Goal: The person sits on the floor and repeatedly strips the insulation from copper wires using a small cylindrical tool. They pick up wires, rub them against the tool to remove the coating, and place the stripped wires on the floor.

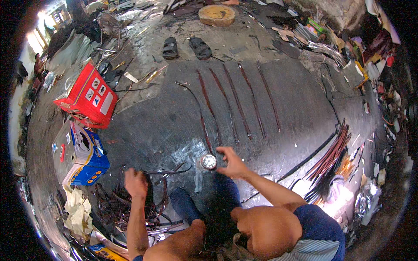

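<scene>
My left hand (136, 183) is at the left, over a tangled heap of dark brown, shiny strips (114, 208). Its fingers are curled closed; whatever is in them is hidden. Right of centre, my right hand (233, 163) has thumb and forefinger spread. They point at a small round container (208, 162) with a white, dial-like top, standing on the dark mat (152, 108). A little gap seems to lie between fingers and container. Beyond it several long reddish-brown strips (235, 102) lie side by side, roughly parallel. The nearest ends close to the container.
A red box (93, 98) and a blue-and-white box (85, 154) stand at the left. On the right lies a bundle of reddish and black strips (328, 158). Black sandals (200, 48) and a round wooden block (217, 15) sit farther off. Scraps litter the right edge.
</scene>
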`<state>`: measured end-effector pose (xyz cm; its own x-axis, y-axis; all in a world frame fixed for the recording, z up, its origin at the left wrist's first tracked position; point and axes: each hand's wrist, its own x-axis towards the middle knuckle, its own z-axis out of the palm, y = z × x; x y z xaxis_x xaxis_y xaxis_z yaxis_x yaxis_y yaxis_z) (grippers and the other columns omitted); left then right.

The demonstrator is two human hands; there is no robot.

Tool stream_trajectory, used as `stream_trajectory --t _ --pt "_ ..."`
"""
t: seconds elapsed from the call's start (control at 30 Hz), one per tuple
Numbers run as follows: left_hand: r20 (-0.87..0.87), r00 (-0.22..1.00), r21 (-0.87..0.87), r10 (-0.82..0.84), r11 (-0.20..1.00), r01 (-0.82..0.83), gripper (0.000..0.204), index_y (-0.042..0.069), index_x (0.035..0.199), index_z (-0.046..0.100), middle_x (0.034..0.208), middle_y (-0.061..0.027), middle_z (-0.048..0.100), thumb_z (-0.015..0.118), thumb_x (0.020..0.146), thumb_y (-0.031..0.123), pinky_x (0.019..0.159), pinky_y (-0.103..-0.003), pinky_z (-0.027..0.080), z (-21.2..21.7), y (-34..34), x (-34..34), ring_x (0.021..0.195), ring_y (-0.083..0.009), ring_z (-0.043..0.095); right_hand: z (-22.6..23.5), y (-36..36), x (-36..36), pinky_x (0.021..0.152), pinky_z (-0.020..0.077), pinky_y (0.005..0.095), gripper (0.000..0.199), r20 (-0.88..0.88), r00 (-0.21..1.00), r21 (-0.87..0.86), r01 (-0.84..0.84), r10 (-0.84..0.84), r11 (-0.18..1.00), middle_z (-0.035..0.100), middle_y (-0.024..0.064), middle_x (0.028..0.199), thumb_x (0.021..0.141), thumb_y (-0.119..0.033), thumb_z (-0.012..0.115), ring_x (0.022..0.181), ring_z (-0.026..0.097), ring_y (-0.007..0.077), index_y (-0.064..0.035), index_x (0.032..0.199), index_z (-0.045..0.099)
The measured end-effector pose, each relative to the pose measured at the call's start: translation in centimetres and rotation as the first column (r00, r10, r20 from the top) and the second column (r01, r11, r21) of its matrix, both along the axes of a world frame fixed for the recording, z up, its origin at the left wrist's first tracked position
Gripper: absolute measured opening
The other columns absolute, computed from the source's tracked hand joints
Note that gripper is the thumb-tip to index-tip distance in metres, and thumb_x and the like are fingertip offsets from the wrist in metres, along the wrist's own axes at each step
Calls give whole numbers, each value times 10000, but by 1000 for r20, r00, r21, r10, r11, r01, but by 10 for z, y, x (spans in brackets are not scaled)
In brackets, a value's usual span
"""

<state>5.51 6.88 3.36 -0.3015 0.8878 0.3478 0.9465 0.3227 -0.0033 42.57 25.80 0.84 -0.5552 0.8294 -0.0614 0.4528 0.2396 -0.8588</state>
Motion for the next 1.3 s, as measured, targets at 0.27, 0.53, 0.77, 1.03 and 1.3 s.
stream_trajectory --t 0.27,0.53,0.77,1.03,1.3 --pt "407 758 682 509 383 -623 292 48 1130 723 1105 -115 733 669 947 269 870 -364 526 130 -98 -112 955 -226 686 14 -10 -46 938 509 429 619 17 998 182 -68 66 981 585 151 1173 698 -246 875 1102 610 381 -104 1224 581" --pt "935 349 196 -62 911 -363 568 97 1405 466 1031 -128 676 621 870 -15 647 -280 556 141 39 20 737 -193 709 -57 20 -16 699 581 322 595 -138 910 -127 375 -390 918 668 82 1054 753 -135 866 922 681 187 -49 1197 480" --pt "947 -285 -176 147 981 -78 366 -18 1224 639 926 -88 698 661 859 3 615 -273 547 -3 69 112 752 -187 712 20 16 -36 681 610 314 669 -393 807 -365 302 -440 881 605 121 1157 802 -146 826 961 669 199 -44 1296 386" --pt "815 -567 -155 121 988 -11 387 -76 1245 616 886 -96 677 622 858 -57 627 -251 516 -18 63 134 753 -155 680 35 -23 -60 844 578 329 753 -344 933 -21 101 -102 995 616 137 1179 786 -131 841 1044 656 209 -15 1352 357" --pt "925 -306 -183 223 971 153 297 -22 1148 680 839 -59 713 684 852 -3 570 -246 492 -23 66 136 634 -122 626 12 7 -14 844 552 319 717 -147 926 29 355 -347 935 655 126 1085 761 -132 865 986 653 188 -23 1313 420"
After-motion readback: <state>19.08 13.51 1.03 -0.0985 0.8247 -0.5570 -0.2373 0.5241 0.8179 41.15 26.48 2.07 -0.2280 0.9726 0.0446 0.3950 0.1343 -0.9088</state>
